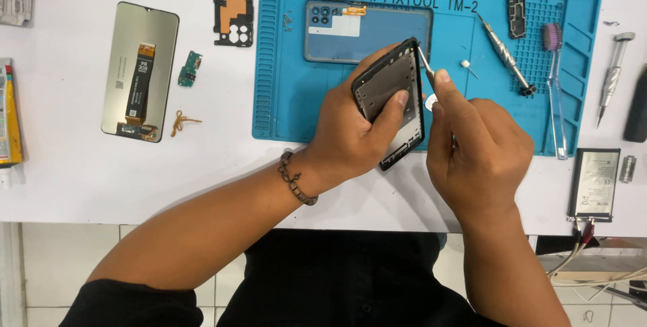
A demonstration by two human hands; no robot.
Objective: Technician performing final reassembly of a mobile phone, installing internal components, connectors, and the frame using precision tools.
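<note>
My left hand (354, 131) grips a black phone middle frame (394, 87), tilted up off the blue work mat (283, 98). My right hand (475, 145) holds thin metal tweezers (424, 63), their tip touching the frame's upper right edge. A small white piece sits between the two hands by the frame's right side. Behind the frame, a blue phone back cover (337, 27) lies flat on the mat.
A phone screen (140, 71) lies face down at left, with a small green board (190, 69) and a black shield plate (233, 14) beside it. Screwdrivers (505, 54), a brush (554, 77) and a battery (594, 183) sit at right.
</note>
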